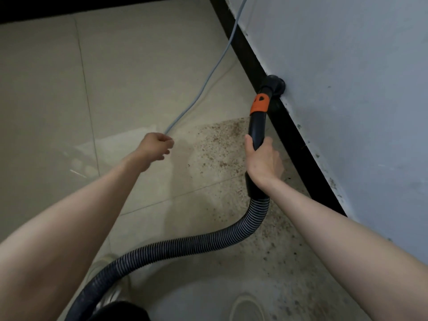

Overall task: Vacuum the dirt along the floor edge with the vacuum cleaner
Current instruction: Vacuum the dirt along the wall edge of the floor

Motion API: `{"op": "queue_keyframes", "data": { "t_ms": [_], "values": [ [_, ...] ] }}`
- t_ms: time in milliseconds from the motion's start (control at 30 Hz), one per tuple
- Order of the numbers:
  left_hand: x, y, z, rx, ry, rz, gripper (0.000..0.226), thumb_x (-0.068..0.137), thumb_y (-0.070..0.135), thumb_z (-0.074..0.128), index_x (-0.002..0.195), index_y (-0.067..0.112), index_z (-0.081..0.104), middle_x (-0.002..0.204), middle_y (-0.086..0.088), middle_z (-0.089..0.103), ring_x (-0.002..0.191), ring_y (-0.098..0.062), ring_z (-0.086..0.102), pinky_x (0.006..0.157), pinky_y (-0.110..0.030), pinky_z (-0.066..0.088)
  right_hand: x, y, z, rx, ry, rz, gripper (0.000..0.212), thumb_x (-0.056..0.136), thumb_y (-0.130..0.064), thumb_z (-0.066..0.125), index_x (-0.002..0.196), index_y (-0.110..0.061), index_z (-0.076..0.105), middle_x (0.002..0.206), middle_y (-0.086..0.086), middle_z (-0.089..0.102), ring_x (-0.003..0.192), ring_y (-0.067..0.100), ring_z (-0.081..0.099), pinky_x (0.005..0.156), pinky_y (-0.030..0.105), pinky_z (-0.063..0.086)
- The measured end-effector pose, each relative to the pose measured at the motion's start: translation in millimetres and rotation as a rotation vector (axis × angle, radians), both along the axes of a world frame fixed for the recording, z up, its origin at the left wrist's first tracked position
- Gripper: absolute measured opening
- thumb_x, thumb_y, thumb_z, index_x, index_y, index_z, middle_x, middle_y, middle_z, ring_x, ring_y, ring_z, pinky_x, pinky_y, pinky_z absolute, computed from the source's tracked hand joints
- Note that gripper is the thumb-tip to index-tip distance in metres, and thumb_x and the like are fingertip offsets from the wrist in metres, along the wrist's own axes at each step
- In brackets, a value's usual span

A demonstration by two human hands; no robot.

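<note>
Right hand [262,162] around vacuum wand [257,126], left hand [157,145] pinching cord [208,79]; dirt-speckled tile floor [139,89], black baseboard [298,144].

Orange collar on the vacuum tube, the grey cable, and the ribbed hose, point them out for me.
orange collar [260,103], head view, middle of the band.
grey cable [209,76], head view, mid-length over the floor.
ribbed hose [208,242], head view, top of its curve.

No readable txt, labels or nos. anywhere.
</note>
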State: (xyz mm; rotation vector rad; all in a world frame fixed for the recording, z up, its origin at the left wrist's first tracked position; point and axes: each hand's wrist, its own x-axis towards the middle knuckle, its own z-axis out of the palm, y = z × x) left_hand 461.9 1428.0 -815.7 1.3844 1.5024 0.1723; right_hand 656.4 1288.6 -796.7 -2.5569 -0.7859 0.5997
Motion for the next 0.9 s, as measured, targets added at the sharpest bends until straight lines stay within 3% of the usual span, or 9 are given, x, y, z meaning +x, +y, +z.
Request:
{"op": "queue_keyframes", "data": {
  "t_ms": [167,300,433,533,633,700,800,900],
  "values": [
    [27,-34,22,-0.04,-0.15,-0.072,0.023,0.097,0.013,0.05,0.117,0.003,0.058,0.103,-0.009,0.061,0.09,-0.02,0.058,0.077,-0.029,0.05,5,-8,10,-0.025,-0.026,0.037,0.051,0.099,-0.057,0.035,0.116,-0.011,0.048,0.085,0.005,0.049,0.071,0.025,0.044,0.051,0.032,0.023],
    [47,-40,17,-0.062,-0.302,-0.081,0.027,0.1,0.018,0.046,0.119,0.003,0.057,0.105,-0.008,0.063,0.09,-0.019,0.061,0.075,-0.024,0.05,4,-25,-8,0.022,-0.013,0.095,0.048,0.098,-0.058,0.035,0.108,-0.013,0.047,0.085,0.004,0.054,0.077,0.03,0.055,0.062,0.034,0.035],
    [63,-48,0,-0.089,-0.347,-0.148,0.036,0.101,0.031,0.041,0.122,0.005,0.056,0.113,-0.008,0.063,0.099,-0.02,0.062,0.081,-0.026,0.051,-15,-30,-25,0.081,0.049,0.191,0.041,0.096,-0.059,0.037,0.104,-0.02,0.047,0.082,-0.001,0.055,0.078,0.028,0.057,0.062,0.035,0.039],
    [67,-57,0,-0.21,-0.471,-0.16,0.041,0.101,0.039,0.037,0.11,0.006,0.06,0.106,-0.008,0.065,0.096,-0.019,0.062,0.085,-0.03,0.051,-37,-34,-23,0.099,0.089,0.271,0.045,0.095,-0.061,0.038,0.11,-0.022,0.051,0.089,0.003,0.064,0.082,0.029,0.063,0.069,0.038,0.047],
    [64,-70,7,-0.279,-0.561,-0.041,0.038,0.1,0.038,0.04,0.096,0.006,0.061,0.096,-0.007,0.065,0.088,-0.017,0.063,0.077,-0.025,0.051,-53,-43,-13,0.133,0.201,0.308,0.039,0.092,-0.061,0.043,0.106,-0.025,0.052,0.085,0.004,0.066,0.078,0.028,0.064,0.071,0.042,0.052],
    [59,-78,8,-0.33,-0.642,0.097,0.037,0.1,0.034,0.041,0.094,0.002,0.057,0.095,-0.01,0.061,0.089,-0.019,0.059,0.081,-0.027,0.049,-59,-49,-9,0.151,0.282,0.322,0.033,0.09,-0.059,0.048,0.095,-0.027,0.053,0.078,0.001,0.065,0.072,0.023,0.064,0.064,0.037,0.051],
    [47,-89,10,-0.421,-0.758,0.287,0.033,0.101,0.034,0.04,0.096,0.003,0.052,0.089,-0.008,0.054,0.08,-0.016,0.055,0.072,-0.025,0.049,-71,-68,-15,0.184,0.427,0.318,0.031,0.088,-0.055,0.058,0.078,-0.026,0.052,0.068,-0.006,0.061,0.063,0.013,0.061,0.058,0.032,0.045],
    [33,-91,8,-0.413,-0.788,0.387,0.031,0.101,0.036,0.039,0.094,0.009,0.051,0.084,-0.004,0.05,0.074,-0.013,0.051,0.069,-0.024,0.047,-81,-88,-31,0.201,0.535,0.302,0.03,0.084,-0.053,0.065,0.086,-0.024,0.058,0.073,-0.007,0.063,0.067,0.013,0.062,0.064,0.038,0.049]
  ]
}}
